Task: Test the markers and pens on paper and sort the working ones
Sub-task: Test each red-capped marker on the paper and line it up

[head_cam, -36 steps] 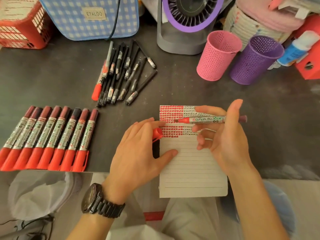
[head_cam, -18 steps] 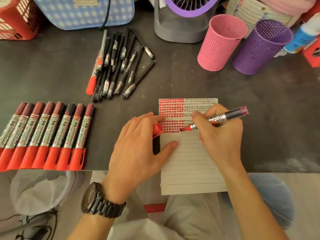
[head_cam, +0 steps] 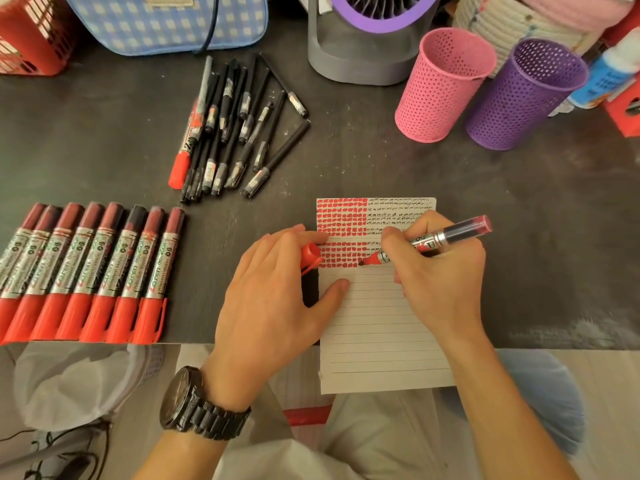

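Note:
My right hand [head_cam: 440, 278] grips an uncapped red marker [head_cam: 450, 235], its tip touching the lined paper [head_cam: 381, 327] at the end of a row of red marks. My left hand [head_cam: 273, 299] rests on the paper's left edge, thumb pressing the sheet, and holds the marker's red cap [head_cam: 310, 256] under its fingers. A row of several capped red markers [head_cam: 86, 271] lies at the left. Further back lies a pile of black pens [head_cam: 235, 133] with one red marker [head_cam: 185, 147] beside it.
A pink mesh cup [head_cam: 446, 84] and a purple mesh cup [head_cam: 523, 95] stand at the back right. A grey and purple fan base [head_cam: 363, 39], a blue checked bag [head_cam: 166, 22] and a red basket [head_cam: 31, 36] line the back. The paper overhangs the table's front edge.
My right hand turned the marker from lying flat above the paper into a writing grip and lowered its tip onto the sheet. My left hand stayed in place with the cap.

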